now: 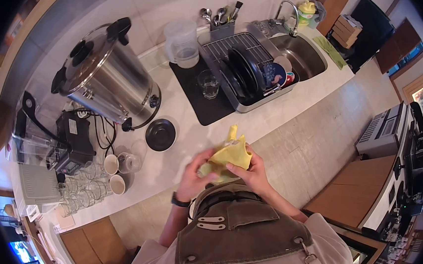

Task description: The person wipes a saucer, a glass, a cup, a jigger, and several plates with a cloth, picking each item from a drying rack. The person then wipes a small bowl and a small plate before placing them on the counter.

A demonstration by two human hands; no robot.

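Note:
A yellow cloth [233, 155] is bunched up between my two hands, above the counter's front edge and close to my apron. My right hand [251, 173] pinches its right side, thumb on top. Around the left side curl the fingers of my left hand [195, 176], slightly blurred, with a dark band on the wrist. A pale greenish patch shows by the left thumb; I cannot tell whether it is cloth or glass. Beyond my hands a small black dish [160, 135] lies on the counter, and a clear glass [209, 84] stands on the black mat [193, 93].
A large steel urn [111, 74] stands at the back left. Several glasses [85, 186] and paper cups [117, 184] crowd the left end. Past the mat are a clear pitcher [182, 43], a dish rack [243, 104] with dark plates, and a sink [304, 57].

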